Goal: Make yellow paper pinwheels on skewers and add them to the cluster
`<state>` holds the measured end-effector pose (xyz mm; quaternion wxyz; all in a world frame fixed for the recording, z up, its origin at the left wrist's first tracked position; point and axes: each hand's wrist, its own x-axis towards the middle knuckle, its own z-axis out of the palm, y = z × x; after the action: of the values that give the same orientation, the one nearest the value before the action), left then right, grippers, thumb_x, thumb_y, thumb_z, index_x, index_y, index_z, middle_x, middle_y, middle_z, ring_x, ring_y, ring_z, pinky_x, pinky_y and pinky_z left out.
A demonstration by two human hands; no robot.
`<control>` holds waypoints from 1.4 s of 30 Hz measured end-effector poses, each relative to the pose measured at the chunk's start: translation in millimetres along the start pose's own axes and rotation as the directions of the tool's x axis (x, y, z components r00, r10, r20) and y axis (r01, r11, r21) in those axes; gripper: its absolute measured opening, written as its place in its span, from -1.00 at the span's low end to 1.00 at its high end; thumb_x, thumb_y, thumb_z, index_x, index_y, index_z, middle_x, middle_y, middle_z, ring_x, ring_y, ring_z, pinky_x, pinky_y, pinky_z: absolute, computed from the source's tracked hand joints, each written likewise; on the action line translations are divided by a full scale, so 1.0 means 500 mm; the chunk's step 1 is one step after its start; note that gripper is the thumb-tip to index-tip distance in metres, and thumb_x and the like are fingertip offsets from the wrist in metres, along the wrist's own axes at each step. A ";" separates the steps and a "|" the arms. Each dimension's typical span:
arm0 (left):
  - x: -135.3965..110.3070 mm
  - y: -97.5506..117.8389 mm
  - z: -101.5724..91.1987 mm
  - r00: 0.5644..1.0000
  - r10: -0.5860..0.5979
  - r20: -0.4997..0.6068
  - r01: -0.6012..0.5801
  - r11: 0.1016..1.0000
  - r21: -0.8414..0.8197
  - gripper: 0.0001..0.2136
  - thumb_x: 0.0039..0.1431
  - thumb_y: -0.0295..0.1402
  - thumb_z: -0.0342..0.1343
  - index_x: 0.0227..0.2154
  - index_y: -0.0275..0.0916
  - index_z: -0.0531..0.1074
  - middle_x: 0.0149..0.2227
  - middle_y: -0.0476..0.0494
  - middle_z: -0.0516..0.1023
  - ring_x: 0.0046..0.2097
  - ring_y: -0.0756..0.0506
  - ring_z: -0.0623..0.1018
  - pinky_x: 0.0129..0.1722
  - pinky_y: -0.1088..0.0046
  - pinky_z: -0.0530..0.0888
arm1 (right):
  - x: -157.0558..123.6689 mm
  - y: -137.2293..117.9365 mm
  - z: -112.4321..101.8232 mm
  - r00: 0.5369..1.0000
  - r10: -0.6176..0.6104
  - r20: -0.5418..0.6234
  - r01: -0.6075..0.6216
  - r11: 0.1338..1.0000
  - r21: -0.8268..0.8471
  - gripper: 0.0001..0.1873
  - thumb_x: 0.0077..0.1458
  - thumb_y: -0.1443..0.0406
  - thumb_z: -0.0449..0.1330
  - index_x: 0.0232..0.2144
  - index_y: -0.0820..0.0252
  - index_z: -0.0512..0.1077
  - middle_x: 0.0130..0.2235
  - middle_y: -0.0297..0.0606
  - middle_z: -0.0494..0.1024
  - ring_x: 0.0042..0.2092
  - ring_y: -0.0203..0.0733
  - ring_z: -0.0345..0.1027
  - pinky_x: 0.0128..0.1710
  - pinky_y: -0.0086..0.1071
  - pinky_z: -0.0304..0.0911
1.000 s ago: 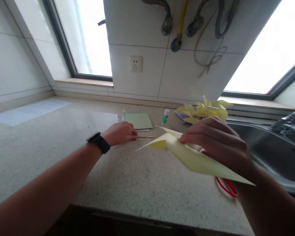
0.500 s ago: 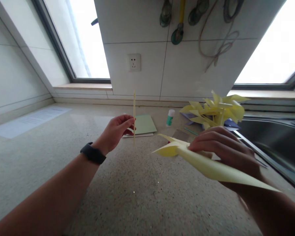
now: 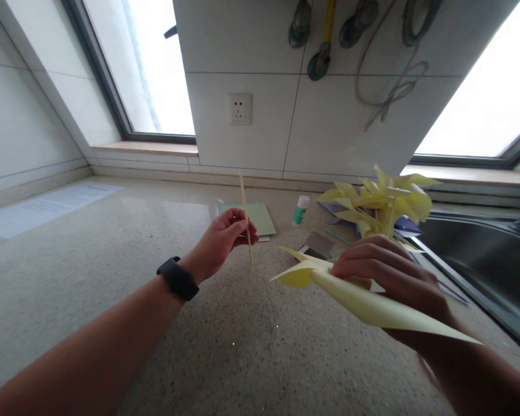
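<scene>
My left hand (image 3: 225,237) pinches a thin pale stick (image 3: 245,205) between thumb and fingers, near its middle. The stick stands almost upright above the counter, its top leaning slightly left. On the right, my right hand (image 3: 385,268) grips a folded yellow paper flower (image 3: 364,300), with pointed petals toward the left and a long tapering part running to the lower right. Its thumb is hidden behind the paper. Beyond this hand stands a bunch of yellow paper flowers (image 3: 385,202). Pale green paper sheets (image 3: 262,218) lie behind my left hand.
A glue stick (image 3: 301,210) stands upright near the wall. Beside it lie a brown-grey flat packet (image 3: 320,245) and a thin teal stick (image 3: 337,237). A steel sink (image 3: 481,248) borders the counter at right. A printed sheet (image 3: 47,208) lies at far left.
My left hand has moved right and slightly down with the stick, which now tilts a little to the left at its top. My right hand still holds the paper flower, slightly lower.
</scene>
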<state>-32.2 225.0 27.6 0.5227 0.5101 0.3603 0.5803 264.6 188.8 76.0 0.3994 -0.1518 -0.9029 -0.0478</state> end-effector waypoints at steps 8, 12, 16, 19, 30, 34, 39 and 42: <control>-0.018 0.001 0.031 0.992 0.052 0.113 -0.060 0.996 0.062 -0.82 0.35 -0.39 0.10 -0.03 -0.15 0.44 -0.18 -0.03 0.46 -0.44 0.12 0.39 -0.57 0.67 0.29 | -0.002 -0.004 0.009 0.999 0.017 -0.049 -0.017 1.000 0.004 -0.89 0.22 0.36 0.23 -0.20 0.07 0.52 -0.33 -0.31 0.60 -0.29 -0.17 0.46 -0.27 -0.26 0.40; -0.026 0.007 0.043 0.975 0.093 0.202 -0.112 0.990 0.084 -0.77 0.42 -0.18 0.07 0.04 -0.08 0.43 -0.31 0.00 0.45 -0.53 0.13 0.21 -0.62 0.66 0.13 | 0.003 -0.012 0.010 1.000 0.002 -0.029 -0.002 1.000 0.016 -0.88 0.25 0.38 0.22 -0.21 0.08 0.52 -0.33 -0.30 0.62 -0.28 -0.18 0.46 -0.26 -0.26 0.41; -0.034 0.009 0.052 0.963 0.085 0.257 -0.119 0.986 0.117 -0.77 0.42 -0.14 0.06 0.01 -0.07 0.43 -0.37 0.03 0.41 -0.56 0.12 0.22 -0.65 0.64 0.12 | 0.007 -0.016 0.008 1.000 -0.008 -0.023 0.009 1.000 0.018 -0.92 0.25 0.36 0.23 -0.23 0.09 0.52 -0.34 -0.30 0.61 -0.31 -0.18 0.46 -0.28 -0.26 0.43; -0.038 0.012 0.057 0.964 0.069 0.256 -0.108 0.984 0.143 -0.82 0.43 -0.16 0.06 -0.04 -0.07 0.44 -0.40 0.05 0.39 -0.56 0.12 0.24 -0.65 0.66 0.14 | 0.005 -0.015 0.010 1.000 -0.005 -0.020 0.006 1.000 0.021 -0.92 0.26 0.37 0.22 -0.24 0.10 0.52 -0.34 -0.30 0.62 -0.29 -0.18 0.46 -0.26 -0.25 0.43; -0.050 0.011 0.047 0.926 0.183 0.330 -0.296 0.894 0.336 -0.82 0.42 -0.32 0.10 -0.02 -0.07 0.55 -0.31 -0.02 0.49 -0.33 0.05 0.44 -0.38 0.59 0.38 | 0.000 -0.013 0.005 1.000 0.000 -0.010 0.000 1.000 -0.006 -0.91 0.20 0.40 0.29 -0.22 0.14 0.51 -0.30 -0.28 0.61 -0.25 -0.18 0.45 -0.22 -0.26 0.41; -0.053 0.031 0.047 0.763 0.321 0.561 -0.631 0.558 0.538 -0.70 0.44 -0.44 0.05 0.12 -0.02 0.49 -0.23 -0.02 0.53 -0.22 0.04 0.52 -0.22 0.55 0.44 | -0.006 -0.024 0.004 0.999 -0.011 -0.047 0.009 0.998 -0.059 -0.88 0.28 0.42 0.19 -0.23 0.21 0.55 -0.25 -0.22 0.55 -0.21 -0.18 0.40 -0.22 -0.24 0.37; -0.056 0.051 0.046 0.608 0.403 0.684 -0.793 0.272 0.545 -0.70 0.43 -0.47 0.06 0.14 -0.14 0.47 -0.16 -0.07 0.56 -0.21 0.03 0.54 -0.23 0.53 0.46 | -0.021 -0.028 0.014 0.989 0.004 -0.145 -0.026 0.989 -0.148 -0.82 0.20 0.46 0.24 -0.20 0.18 0.59 -0.07 -0.20 0.39 -0.08 -0.14 0.34 -0.10 -0.19 0.35; -0.060 0.056 0.040 0.524 0.435 0.732 -0.836 0.096 0.540 -0.69 0.41 -0.47 0.08 0.15 -0.19 0.46 -0.16 -0.09 0.58 -0.23 0.01 0.54 -0.27 0.51 0.46 | -0.021 -0.028 0.017 0.989 -0.025 -0.146 0.004 0.990 -0.139 -0.84 0.20 0.46 0.24 -0.20 0.22 0.58 -0.06 -0.19 0.41 -0.07 -0.12 0.36 -0.09 -0.17 0.39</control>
<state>-21.5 187.9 52.1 -0.0708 0.9029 0.2176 0.3639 261.0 174.7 62.9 0.4529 -0.1686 -0.8666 -0.1245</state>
